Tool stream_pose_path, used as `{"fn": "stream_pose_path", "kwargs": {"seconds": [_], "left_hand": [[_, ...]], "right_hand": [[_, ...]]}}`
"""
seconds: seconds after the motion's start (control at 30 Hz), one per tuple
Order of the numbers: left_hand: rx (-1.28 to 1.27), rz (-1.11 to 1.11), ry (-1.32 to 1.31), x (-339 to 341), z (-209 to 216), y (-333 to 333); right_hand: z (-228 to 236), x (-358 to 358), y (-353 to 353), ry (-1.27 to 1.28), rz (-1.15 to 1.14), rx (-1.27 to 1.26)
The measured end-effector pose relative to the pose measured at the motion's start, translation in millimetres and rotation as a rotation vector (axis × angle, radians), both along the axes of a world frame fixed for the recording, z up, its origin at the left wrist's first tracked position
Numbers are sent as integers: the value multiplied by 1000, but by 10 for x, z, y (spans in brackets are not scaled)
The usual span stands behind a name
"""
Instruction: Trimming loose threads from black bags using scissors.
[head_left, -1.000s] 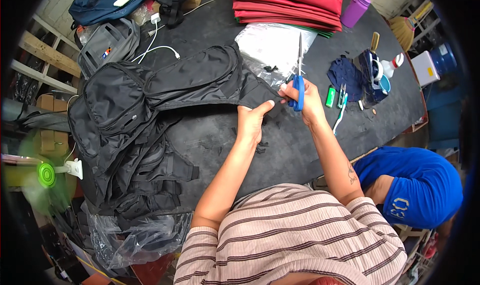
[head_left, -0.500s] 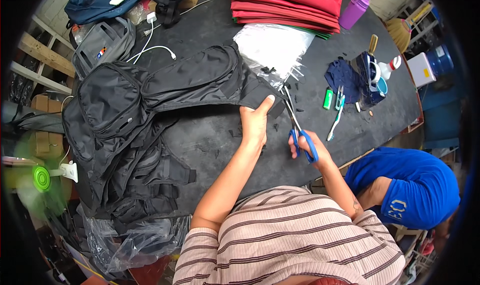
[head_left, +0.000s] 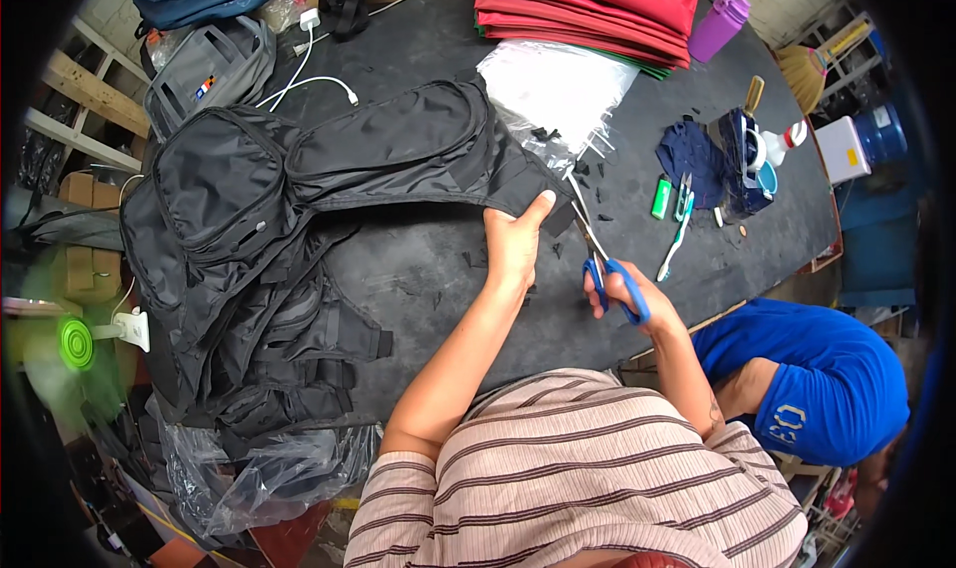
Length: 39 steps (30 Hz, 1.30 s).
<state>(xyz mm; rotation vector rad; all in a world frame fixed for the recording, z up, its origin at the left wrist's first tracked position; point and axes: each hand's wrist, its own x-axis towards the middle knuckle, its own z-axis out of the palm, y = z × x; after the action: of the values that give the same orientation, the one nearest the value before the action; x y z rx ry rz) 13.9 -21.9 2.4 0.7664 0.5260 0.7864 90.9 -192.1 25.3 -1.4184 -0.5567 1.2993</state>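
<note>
My left hand (head_left: 516,237) pinches the narrow end of a black fabric bag piece (head_left: 383,150), thumb on top and fingers underneath. The piece stretches left across the table and joins a heap of black bags (head_left: 219,190). In my right hand (head_left: 642,304) is a pair of scissors (head_left: 625,287) with blue handles, fingers through the loops. Its blades are parted and point away from me, right beside the fabric end by my left thumb. Whether they touch the fabric I cannot tell. Small black scraps lie around the blades.
Folded red fabric (head_left: 588,10) and clear plastic sheets (head_left: 553,90) lie at the back. Rightward are a purple bottle (head_left: 717,30), a green lighter (head_left: 661,199), thread snips (head_left: 683,198), a toothbrush (head_left: 675,237) and dark blue cloth (head_left: 692,152). A person in blue (head_left: 807,379) bends close at my right.
The whole view has shifted slightly. My left hand keeps its hold on the fabric end, and the scissors stay beside it in my right hand, moved only a little.
</note>
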Motion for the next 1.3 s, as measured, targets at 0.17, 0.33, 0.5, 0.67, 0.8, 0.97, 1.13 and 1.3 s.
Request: {"fn": "stream_pose_path", "kwargs": {"seconds": [0.17, 0.33, 0.5, 0.67, 0.8, 0.97, 1.13, 1.3], "left_hand": [[24, 45, 42, 3, 10, -28], [28, 62, 45, 6, -2, -36], [4, 40, 43, 3, -29, -33], [8, 41, 36, 0, -26, -36], [29, 39, 48, -5, -59, -25], [22, 40, 44, -18, -40, -22], [36, 49, 43, -15, -3, -17], [21, 34, 0, -56, -6, -15]], "right_hand": [[113, -170, 100, -72, -75, -110], [85, -286, 132, -116, -135, -120], [98, -337, 158, -91, -183, -117], [101, -371, 185, -113, -226, -144], [95, -347, 189, -150, -238, -204], [152, -380, 208, -178, -239, -249], [135, -402, 233, -174, -248, -227], [174, -355, 267, -100, -234, -181]]}}
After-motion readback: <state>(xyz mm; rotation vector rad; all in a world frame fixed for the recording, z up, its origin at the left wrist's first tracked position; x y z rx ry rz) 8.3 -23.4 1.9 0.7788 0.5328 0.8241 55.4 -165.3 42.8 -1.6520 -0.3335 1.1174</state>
